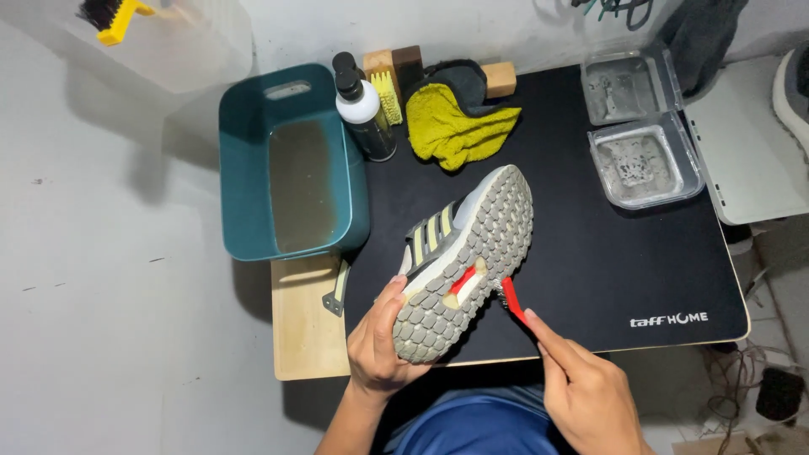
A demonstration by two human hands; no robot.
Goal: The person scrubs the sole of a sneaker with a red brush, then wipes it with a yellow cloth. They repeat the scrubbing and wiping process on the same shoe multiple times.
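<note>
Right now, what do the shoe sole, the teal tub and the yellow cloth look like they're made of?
Shoe sole: apparently matte grey rubber, moulded into square lugs. Teal tub: smooth, slightly glossy plastic, with a moulded handle slot. Yellow cloth: soft, nubbly fabric, probably microfibre, lying crumpled.

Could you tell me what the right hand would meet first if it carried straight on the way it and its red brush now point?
Probably the grey sole of the shoe: the right hand aims its red-handled brush up-left, bristles already at the sole's edge.

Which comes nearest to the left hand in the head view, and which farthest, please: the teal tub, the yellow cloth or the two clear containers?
From the left hand:
1. Teal tub, up-left, off the mat.
2. Yellow cloth, at the mat's far edge.
3. Clear containers, far right corner.
</note>
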